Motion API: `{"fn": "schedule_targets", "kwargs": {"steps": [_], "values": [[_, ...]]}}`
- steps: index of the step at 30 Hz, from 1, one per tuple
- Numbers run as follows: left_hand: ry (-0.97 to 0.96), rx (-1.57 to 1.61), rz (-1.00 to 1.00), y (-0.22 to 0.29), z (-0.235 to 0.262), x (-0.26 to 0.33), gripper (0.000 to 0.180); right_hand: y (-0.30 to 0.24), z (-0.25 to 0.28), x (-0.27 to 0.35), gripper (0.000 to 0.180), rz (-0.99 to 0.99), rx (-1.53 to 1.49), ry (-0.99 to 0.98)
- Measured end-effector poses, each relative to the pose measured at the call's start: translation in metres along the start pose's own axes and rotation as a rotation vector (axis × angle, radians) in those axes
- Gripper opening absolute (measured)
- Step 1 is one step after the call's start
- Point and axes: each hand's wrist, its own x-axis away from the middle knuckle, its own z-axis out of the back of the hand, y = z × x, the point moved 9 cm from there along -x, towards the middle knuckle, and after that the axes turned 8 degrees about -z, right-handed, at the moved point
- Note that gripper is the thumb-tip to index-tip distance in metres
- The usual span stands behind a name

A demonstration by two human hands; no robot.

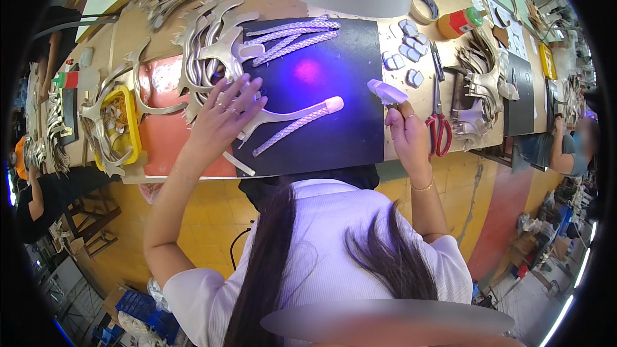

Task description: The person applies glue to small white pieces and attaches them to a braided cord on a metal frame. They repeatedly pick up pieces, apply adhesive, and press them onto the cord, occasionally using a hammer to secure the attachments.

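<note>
A: Pinning silver strap piece (pixel 292 115) flat on black mat (pixel 347 135), left hand (pixel 222 119) fingers spread wide, gripping nothing.
B: Right hand (pixel 406 130)?
A: Closed around small UV lamp (pixel 386 94), aimed at mat; probably lighting the strap.

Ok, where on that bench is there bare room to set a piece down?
Barest is the black rectangular mat, between the braided silver strap and the right hand. The pink patch below the left hand is also bare. The silver strap stack, yellow tray and red-handled scissors sides are crowded.
</note>
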Motion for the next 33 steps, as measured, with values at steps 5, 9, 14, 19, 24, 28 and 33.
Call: {"fn": "schedule_targets", "kwargs": {"steps": [5, 9, 14, 19, 24, 28, 33], "values": [[-0.124, -0.031, -0.129, -0.001, -0.009, -0.004, 0.052, 0.004, 0.002, 0.005, 0.033, -0.053, -0.019, -0.025], [-0.052, -0.057, -0.176, -0.003, 0.009, -0.003, 0.047, 0.01, 0.007, 0.006, 0.033, -0.064, -0.037, 0.01], [0.078, -0.047, -0.229, -0.006, 0.049, 0.001, 0.038, 0.016, 0.007, 0.005, 0.034, -0.1, -0.029, 0.004], [0.201, 0.053, -0.14, -0.009, 0.094, 0.007, 0.041, 0.003, 0.01, 0.002, 0.034, -0.032, -0.037, 0.03], [0.213, 0.312, 0.215, -0.026, 0.112, 0.022, 0.045, -0.002, 0.007, -0.001, 0.034, -0.031, -0.042, 0.008], [0.128, 1.27, 0.659, -0.028, 0.045, 0.036, 0.033, -0.001, 0.007, -0.001, 0.034, -0.015, -0.054, 0.013], [-0.043, 1.731, 0.96, 0.009, -0.037, 0.031, 0.037, -0.001, 0.005, 0.002, 0.029, 0.008, -0.044, 0.024]]}}
